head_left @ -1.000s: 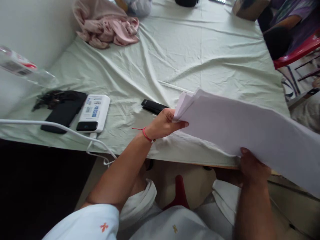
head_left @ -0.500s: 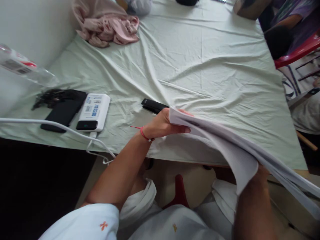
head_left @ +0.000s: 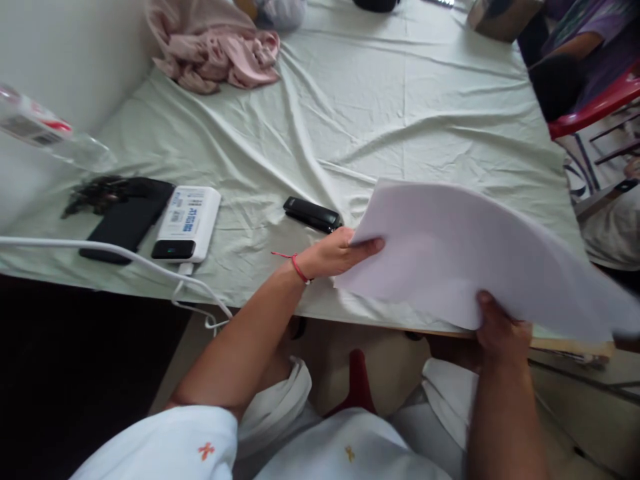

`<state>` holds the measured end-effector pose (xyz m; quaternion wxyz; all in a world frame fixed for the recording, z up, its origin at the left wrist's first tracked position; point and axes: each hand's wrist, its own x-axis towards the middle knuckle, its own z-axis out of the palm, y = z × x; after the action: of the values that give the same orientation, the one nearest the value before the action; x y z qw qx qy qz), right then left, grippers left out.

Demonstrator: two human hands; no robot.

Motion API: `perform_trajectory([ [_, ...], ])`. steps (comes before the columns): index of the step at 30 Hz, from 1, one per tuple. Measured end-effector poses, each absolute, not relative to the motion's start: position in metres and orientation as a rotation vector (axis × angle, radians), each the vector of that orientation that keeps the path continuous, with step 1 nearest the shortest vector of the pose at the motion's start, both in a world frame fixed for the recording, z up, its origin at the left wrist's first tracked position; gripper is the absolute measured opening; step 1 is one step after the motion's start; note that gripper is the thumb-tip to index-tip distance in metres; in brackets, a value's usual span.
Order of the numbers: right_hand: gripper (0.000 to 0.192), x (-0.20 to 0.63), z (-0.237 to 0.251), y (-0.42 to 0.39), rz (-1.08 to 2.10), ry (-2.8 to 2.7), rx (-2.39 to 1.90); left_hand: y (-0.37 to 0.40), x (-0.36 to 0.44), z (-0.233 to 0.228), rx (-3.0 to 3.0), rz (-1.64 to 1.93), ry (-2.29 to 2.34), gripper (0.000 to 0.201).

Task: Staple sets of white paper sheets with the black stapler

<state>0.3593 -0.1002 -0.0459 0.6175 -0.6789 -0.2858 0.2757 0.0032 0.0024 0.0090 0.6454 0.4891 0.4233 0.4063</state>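
Observation:
I hold a stack of white paper sheets (head_left: 450, 247) flat over the near edge of a table covered in pale green cloth (head_left: 350, 113). My left hand (head_left: 335, 257), with a red string on its wrist, grips the sheets' left edge. My right hand (head_left: 500, 330) pinches their near edge from below, thumb on top. A small black stapler-like object (head_left: 313, 214) lies on the cloth just beyond my left hand.
At the left lie a white power bank (head_left: 187, 223), a black phone (head_left: 127, 223), a white cable (head_left: 115, 257) and a plastic bottle (head_left: 45, 133). A pink garment (head_left: 215, 47) is bunched at the far left. A red chair (head_left: 595, 107) and another person are at the right.
The sheets, bent and drooping half a second ago, are now flattened and spread face up. My left hand shifted slightly right; my right thumb is back on top of the sheets.

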Motion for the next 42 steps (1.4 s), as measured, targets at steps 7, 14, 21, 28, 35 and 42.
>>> perform_trajectory([
  [7,0.055,0.351,-0.043,-0.093,0.745,-0.665,-1.565,0.006,-0.004,0.009,1.068,0.675,0.902,0.061],
  [14,0.061,0.345,-0.034,-0.085,0.801,-0.609,-1.596,0.003,-0.004,0.021,1.328,1.078,1.117,0.08],
  [21,0.063,0.326,-0.008,-0.086,0.926,-0.469,-1.665,0.013,-0.018,0.013,1.215,1.601,1.544,0.067],
  [28,0.059,0.315,-0.005,-0.084,0.986,-0.506,-1.705,0.018,-0.04,0.009,1.771,1.155,2.155,0.024],
  [35,0.063,0.311,-0.011,-0.073,0.944,-0.536,-1.676,0.025,-0.041,0.002,1.94,0.696,2.01,0.031],
  [42,0.062,0.312,-0.02,-0.07,0.897,-0.548,-1.638,0.024,-0.042,0.009,2.059,0.605,1.863,0.033],
])
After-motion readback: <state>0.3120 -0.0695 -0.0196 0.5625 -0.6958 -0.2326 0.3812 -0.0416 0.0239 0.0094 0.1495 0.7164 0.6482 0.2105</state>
